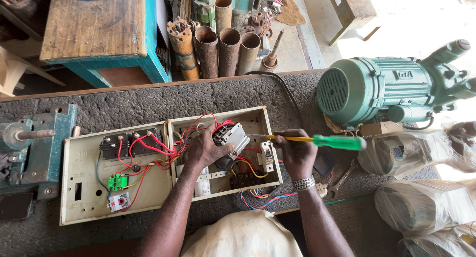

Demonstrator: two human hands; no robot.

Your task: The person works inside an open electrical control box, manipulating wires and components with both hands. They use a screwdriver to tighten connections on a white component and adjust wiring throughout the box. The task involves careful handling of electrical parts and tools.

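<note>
Rough grey matting covers the counter (148,101), and beyond its far edge stand rusty pipes (218,49) beside a blue-painted wooden table (99,29). An opened cream electrical box (89,207) lies flat in the middle of the counter, its lid on the left and its body on the right, both threaded with red, blue and yellow wires (148,153). On the lid sit two black parts, a small green terminal block (117,181) and a small white and red part below it.

Inside the box body, the left hand (206,150) grips a grey and white contactor (232,138), fingers curled over its left side and holding it tilted. The right hand (296,150), with a metal bracelet at the wrist, is closed around the yellow shaft of a screwdriver (317,140) with a green handle; its metal tip reaches the contactor's right side. Just below the tip, a small white breaker (267,155) is mounted upright in the box.

To the right stands a green electric motor (386,91) with a small brown cardboard box (381,128) against its base. Bulky bundles wrapped in clear plastic (421,205) lie along the right edge, their contents too blurred to tell. A green metal machine part (37,143) rests at the far left.
</note>
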